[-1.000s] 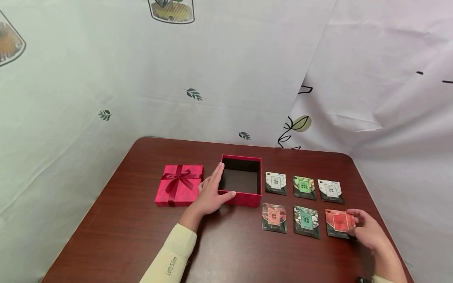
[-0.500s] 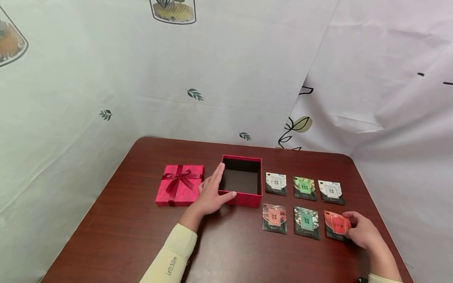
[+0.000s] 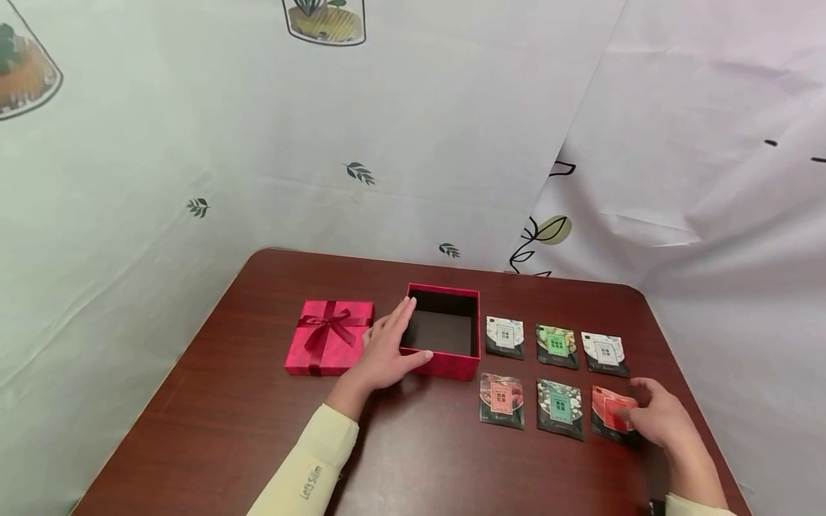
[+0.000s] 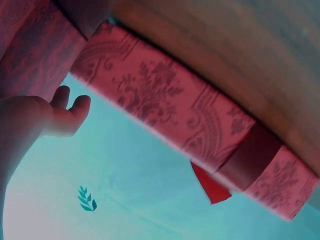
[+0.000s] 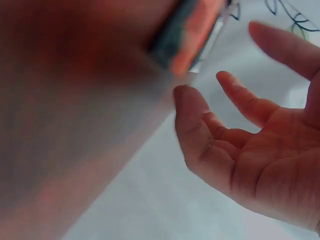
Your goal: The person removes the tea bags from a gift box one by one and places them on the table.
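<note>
My left hand [image 3: 382, 358] rests along the left side of a red box [image 3: 445, 364], fingers straight and thumb at its front edge. The box stands without its lid, showing a dark inside. At the right, my right hand [image 3: 662, 413] is over the right edge of a red-and-black tea packet [image 3: 613, 412], thumb overlapping it. Spread, partly bent fingers of that hand [image 5: 250, 145] show in the right wrist view, none closed round the packet [image 5: 192, 37]. In the left wrist view, the left hand's fingers [image 4: 70, 110] are beside the box [image 4: 42, 55].
Left of the box lies its red lid [image 3: 330, 338] with a ribbon bow. Right of it, more packets lie in two rows, among them a green one [image 3: 557, 346], a teal one [image 3: 560, 408] and a salmon one [image 3: 501, 400]. A patterned cloth [image 3: 452, 143] hangs behind the table [image 3: 419, 459].
The right hand first gripped the red packet's right edge and shifted it slightly left and askew; now its fingers are spread away from it. The left hand stays on the box.
</note>
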`<move>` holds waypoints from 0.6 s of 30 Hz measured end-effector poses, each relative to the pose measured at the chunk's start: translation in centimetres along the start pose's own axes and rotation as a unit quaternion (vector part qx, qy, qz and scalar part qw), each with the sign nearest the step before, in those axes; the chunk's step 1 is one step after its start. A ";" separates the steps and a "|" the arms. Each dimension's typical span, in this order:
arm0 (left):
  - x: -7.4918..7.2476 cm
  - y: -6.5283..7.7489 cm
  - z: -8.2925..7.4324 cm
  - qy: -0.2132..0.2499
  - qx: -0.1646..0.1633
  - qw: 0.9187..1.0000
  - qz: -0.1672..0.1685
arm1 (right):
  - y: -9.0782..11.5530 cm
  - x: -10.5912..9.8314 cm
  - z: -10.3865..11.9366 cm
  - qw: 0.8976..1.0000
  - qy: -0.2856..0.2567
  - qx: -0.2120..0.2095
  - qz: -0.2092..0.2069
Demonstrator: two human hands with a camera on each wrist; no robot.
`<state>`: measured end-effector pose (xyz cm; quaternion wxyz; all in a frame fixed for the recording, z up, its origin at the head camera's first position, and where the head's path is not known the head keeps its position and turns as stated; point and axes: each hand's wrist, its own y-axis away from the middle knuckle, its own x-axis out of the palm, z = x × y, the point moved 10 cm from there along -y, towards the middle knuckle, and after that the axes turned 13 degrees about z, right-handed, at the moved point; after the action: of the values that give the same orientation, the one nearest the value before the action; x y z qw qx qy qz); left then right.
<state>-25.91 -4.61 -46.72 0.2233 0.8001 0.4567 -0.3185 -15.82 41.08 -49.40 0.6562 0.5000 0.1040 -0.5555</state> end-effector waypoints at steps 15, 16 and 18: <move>-3.5 -0.1 -3.6 -0.142 0.000 0.989 -0.049 | 2.4 -0.2 12.0 0.988 0.049 -0.115 -0.090; -3.7 -0.1 -3.8 -0.159 -0.002 0.986 -0.055 | 2.5 0.0 12.8 0.988 0.045 -0.117 -0.094; -4.1 -0.2 -4.3 -0.190 -0.007 0.980 -0.066 | 2.6 0.4 14.5 0.986 0.043 -0.119 -0.105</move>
<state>-26.32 -4.13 -40.87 0.2900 0.6914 0.4603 -0.4754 -19.56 29.36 -41.33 0.6440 0.4283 0.2493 -0.5829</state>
